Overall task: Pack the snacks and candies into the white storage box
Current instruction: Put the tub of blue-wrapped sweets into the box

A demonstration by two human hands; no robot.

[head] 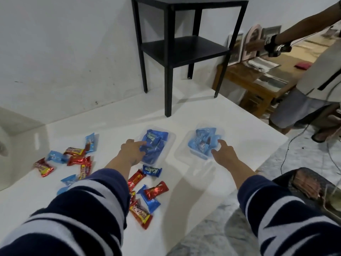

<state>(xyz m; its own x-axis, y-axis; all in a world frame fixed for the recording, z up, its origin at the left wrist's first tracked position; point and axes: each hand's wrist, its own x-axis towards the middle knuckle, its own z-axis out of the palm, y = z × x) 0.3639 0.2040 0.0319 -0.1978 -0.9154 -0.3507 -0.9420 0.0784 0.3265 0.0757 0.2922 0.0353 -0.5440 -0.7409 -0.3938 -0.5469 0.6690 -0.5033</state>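
two clear plastic boxes sit on the glossy white table [184, 182]: the left box [170, 134] is packed with crinkly dark blue wrappers [156, 143], the right box [191, 154] with light blue ones [204, 140]. your left hand [132, 151] reaches into the left box, forefinger out straight on the dark blue packets, other fingers hidden. your right hand [224, 154] rests loosely spread at the right box's near edge, fingers apart, gripping nothing. shiny red, gold and blue snacks [156, 190] lie scattered nearer you.
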